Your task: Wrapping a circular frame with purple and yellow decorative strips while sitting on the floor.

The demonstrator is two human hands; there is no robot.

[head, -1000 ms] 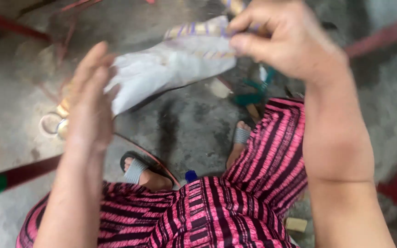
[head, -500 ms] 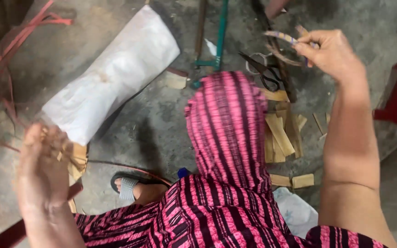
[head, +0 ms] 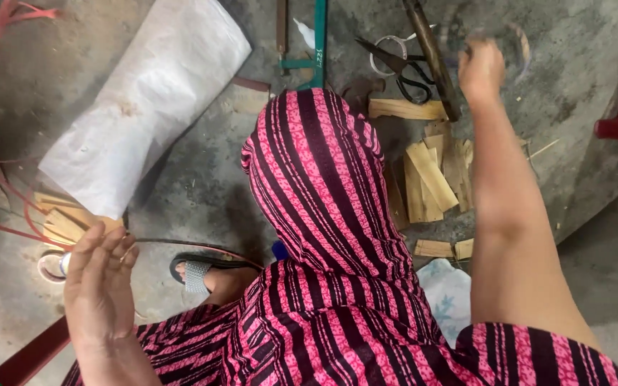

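My right hand [head: 482,68] is up at one o'clock, fingers curled around a thin bent strip [head: 516,43] that looks blurry. It hovers just above the dark stick [head: 434,57], beside the scissors [head: 402,64]. My left hand [head: 98,286] is at eight o'clock, open flat and holding nothing, near the white bag's [head: 144,100] lower edge. Bare floor [head: 180,193] lies between.

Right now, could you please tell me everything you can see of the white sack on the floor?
The white sack looks like woven plastic, creased and slightly smudged. It lies flat and slanted on the grey concrete floor, upper left of the striped knee. Its lower end overlaps pale wood strips. Neither hand touches it.
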